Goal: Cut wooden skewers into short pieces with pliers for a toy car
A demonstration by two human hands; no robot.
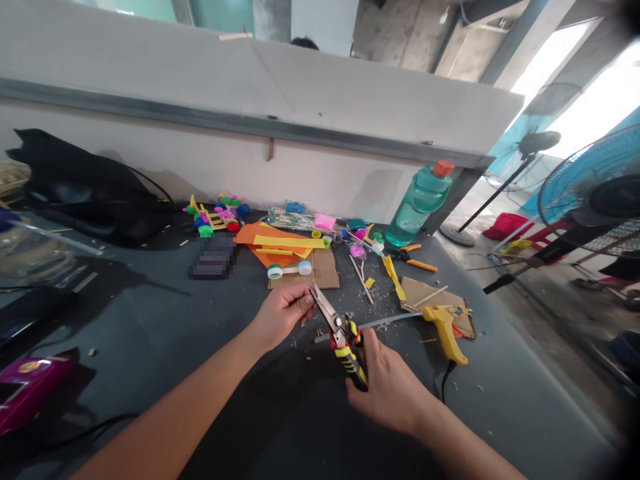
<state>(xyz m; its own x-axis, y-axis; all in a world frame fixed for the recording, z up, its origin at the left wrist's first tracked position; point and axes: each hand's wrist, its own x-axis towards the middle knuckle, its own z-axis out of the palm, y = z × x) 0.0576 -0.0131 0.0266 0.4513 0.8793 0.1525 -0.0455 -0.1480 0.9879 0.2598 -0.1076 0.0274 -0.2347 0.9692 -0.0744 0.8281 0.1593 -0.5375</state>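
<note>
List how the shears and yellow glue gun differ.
The shears are in the right hand; the glue gun lies unheld. The shears have metal blades; the glue gun has a yellow body. The glue gun has a black cord; the shears show none. Both include yellow.

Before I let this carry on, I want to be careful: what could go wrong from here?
The left hand is right at the tips of the cutters, so a squeeze by the right hand could nip a finger. The long grey stick at the yellow glue gun lies close to the right hand and might get knocked, perhaps shifting the gun.
</note>
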